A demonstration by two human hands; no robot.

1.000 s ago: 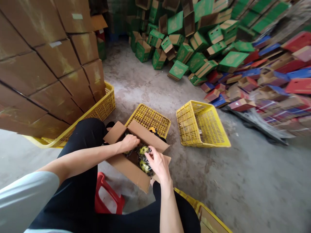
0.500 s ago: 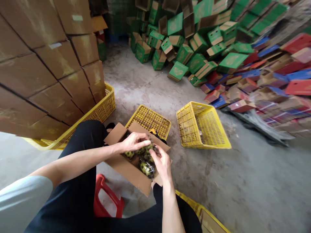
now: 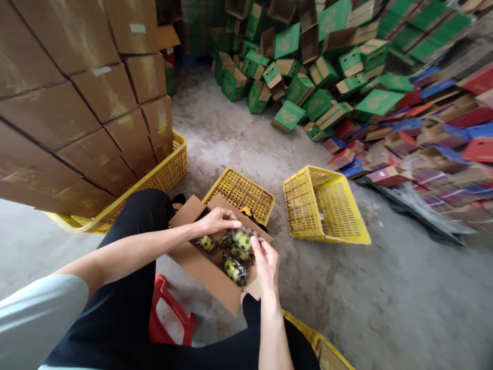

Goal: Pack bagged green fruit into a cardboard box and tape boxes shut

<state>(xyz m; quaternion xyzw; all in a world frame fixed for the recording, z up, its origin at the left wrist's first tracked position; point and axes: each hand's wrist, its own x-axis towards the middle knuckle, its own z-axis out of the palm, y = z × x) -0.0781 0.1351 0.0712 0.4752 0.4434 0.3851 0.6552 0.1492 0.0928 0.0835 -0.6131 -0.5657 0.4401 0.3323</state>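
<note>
An open cardboard box [image 3: 210, 277] stands between my knees with its flaps spread. In it lie several green-yellow, dark-spotted round items in clear plastic bags, such as one spotted item [image 3: 234, 270] near the front; their kind I cannot make out. Over the box, a bagged spotted ball-like item [image 3: 242, 239] hangs between my hands. My left hand [image 3: 219, 221] pinches the bag at its left edge. Closed on the bag's right side is my right hand [image 3: 265, 259], thumb and fingers together.
A yellow crate [image 3: 250, 187] lies flat behind the box; another yellow crate [image 3: 342, 210] lies tipped to its right. Stacked cartons [image 3: 88, 139] rise at the left in a yellow tray. A red stool [image 3: 175, 308] is below. Green boxes [image 3: 288, 115] and red-blue boxes [image 3: 393, 174] are heaped behind.
My hands have drawn apart, with the bag stretched between them, and the spotted item in it shows more plainly. The view has shifted slightly.
</note>
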